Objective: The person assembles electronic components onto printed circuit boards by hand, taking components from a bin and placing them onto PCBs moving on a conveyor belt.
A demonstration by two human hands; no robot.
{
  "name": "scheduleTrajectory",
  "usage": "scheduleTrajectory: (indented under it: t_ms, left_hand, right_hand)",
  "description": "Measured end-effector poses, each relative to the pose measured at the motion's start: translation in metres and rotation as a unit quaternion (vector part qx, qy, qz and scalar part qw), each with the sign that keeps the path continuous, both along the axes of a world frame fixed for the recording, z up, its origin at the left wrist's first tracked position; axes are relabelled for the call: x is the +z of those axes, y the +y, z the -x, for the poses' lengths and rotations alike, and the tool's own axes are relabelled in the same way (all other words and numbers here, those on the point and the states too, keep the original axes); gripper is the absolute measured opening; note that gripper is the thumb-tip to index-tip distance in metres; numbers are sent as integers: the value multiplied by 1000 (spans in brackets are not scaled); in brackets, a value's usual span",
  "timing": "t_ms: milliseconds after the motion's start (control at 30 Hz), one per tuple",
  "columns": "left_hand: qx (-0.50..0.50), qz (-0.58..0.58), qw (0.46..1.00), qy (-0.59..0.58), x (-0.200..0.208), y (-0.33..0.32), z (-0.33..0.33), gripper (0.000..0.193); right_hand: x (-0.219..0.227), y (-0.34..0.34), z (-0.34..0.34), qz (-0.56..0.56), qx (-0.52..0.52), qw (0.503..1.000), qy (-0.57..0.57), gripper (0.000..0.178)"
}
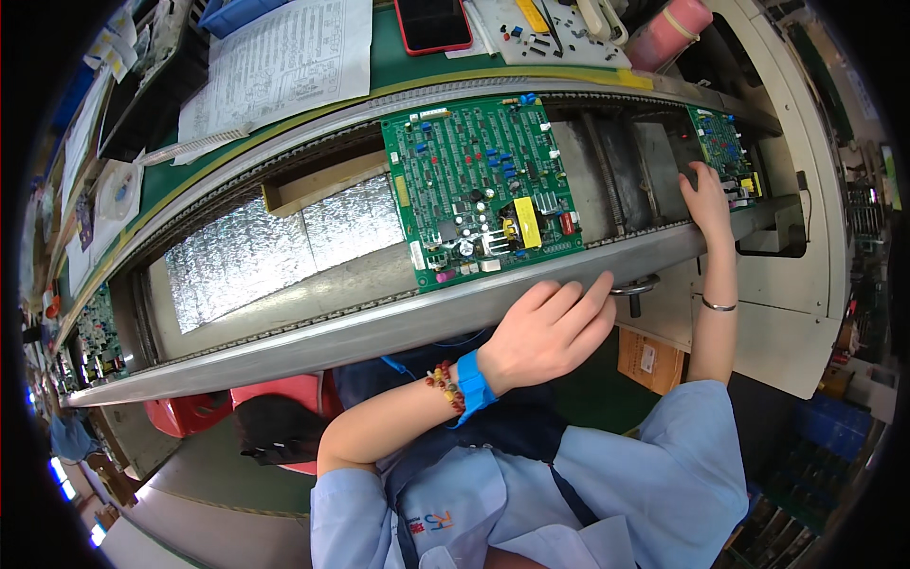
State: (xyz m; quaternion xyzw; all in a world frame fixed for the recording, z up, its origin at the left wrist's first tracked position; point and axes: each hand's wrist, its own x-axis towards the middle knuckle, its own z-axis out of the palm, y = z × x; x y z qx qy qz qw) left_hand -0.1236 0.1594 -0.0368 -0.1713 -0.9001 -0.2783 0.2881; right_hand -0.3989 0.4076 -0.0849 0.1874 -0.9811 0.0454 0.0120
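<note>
A person in a light blue shirt (645, 474) works with bare hands over a long conveyor with a metal rail (313, 346) along its near side. The left hand (550, 332) is in the middle, palm down, fingers loosely bent and slightly apart, with nothing visible in its grasp. Its fingertips are at the rail's near edge, just beside a dark metal handle (636, 286); contact with either is hard to make out. A blue wrist strap (474, 388) and a beaded bracelet (444, 387) circle that wrist.

The right hand (708, 202) reaches over the rail on the right, thumb and fingers parted and curved toward a second circuit board (720, 142) beside the machine opening. Part of that board is hidden behind the hand, so I cannot tell whether the fingertips touch it. A thin metal bangle (718, 305) is on this arm.

Between the hands and the far table, a large green circuit board (464, 180) lies flat across the conveyor, crowded with small parts and a yellow block (526, 224) near its right corner. On the far table are printed papers (284, 66) and a red-edged phone (433, 24).
</note>
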Motion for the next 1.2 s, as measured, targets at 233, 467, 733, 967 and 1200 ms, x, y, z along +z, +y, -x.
scheduleTrajectory:
  t_ms: [233, 467, 733, 967, 1200]
  left_hand:
    - [17, 1, 999, 27, -23, -12, -17, 34]
    - [3, 15, 999, 49, -31, -13, -17, 24]
    - [2, 4, 998, 58, -37, -11, -17, 20]
    - [-7, 3, 998, 69, -38, -9, -15, 19]
    - [-8, 2, 997, 81, -40, -7, -14, 17]
  right_hand:
    - [-16, 50, 48, -55, -38, 998, 12, 42]
    - [-33, 87, 92, -73, -109, 991, -32, 47]
    - [-37, 60, 86, 37, -56, 997, 43, 36]
    - [28, -82, -30, 266, 139, 916, -265, 26]
    - [46, -124, -72, 180, 229, 901, -321, 13]
